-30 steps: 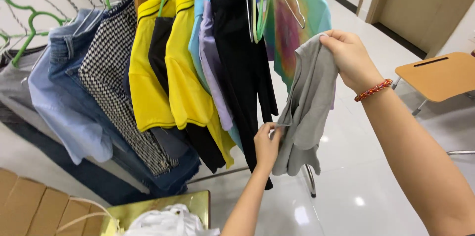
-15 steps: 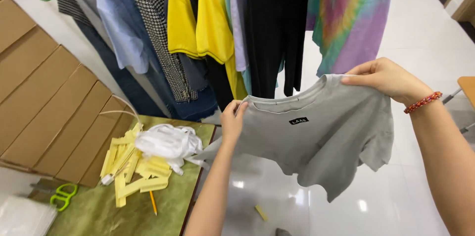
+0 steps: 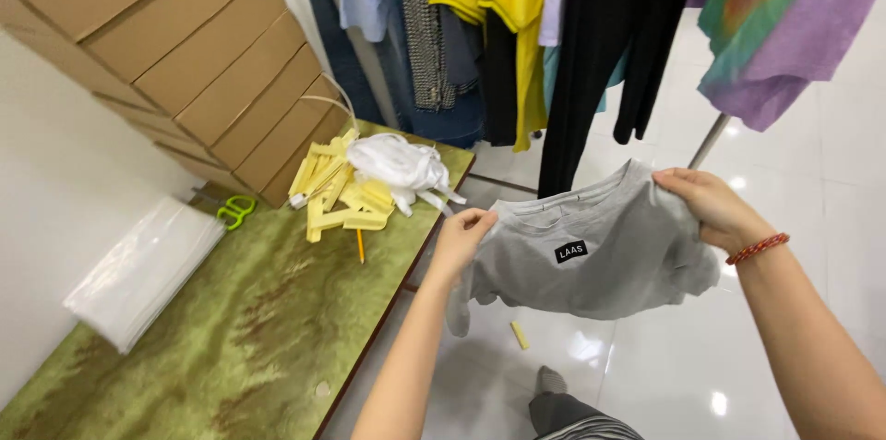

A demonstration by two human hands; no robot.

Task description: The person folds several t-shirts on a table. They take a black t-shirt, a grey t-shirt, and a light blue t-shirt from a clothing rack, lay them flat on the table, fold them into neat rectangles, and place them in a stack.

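Observation:
I hold a grey t-shirt (image 3: 600, 260) spread out between both hands, above the white floor and just right of the table edge. My left hand (image 3: 461, 235) grips its left shoulder. Gripping the right shoulder is my right hand (image 3: 709, 204), which has a red bead bracelet at the wrist. A small black label sits on the shirt below the collar. Its lower part bunches and hangs down.
A green marbled table (image 3: 240, 329) at left carries a pile of yellow hangers (image 3: 337, 191), a white cloth bundle (image 3: 401, 163), green scissors (image 3: 235, 210) and a stack of clear bags (image 3: 138, 269). Cardboard boxes (image 3: 185, 61) stand behind. Hanging clothes (image 3: 517, 24) fill the rack ahead.
My view has tilted down and left toward the table. The grey shirt has come lower and nearer the table edge, still stretched between both hands.

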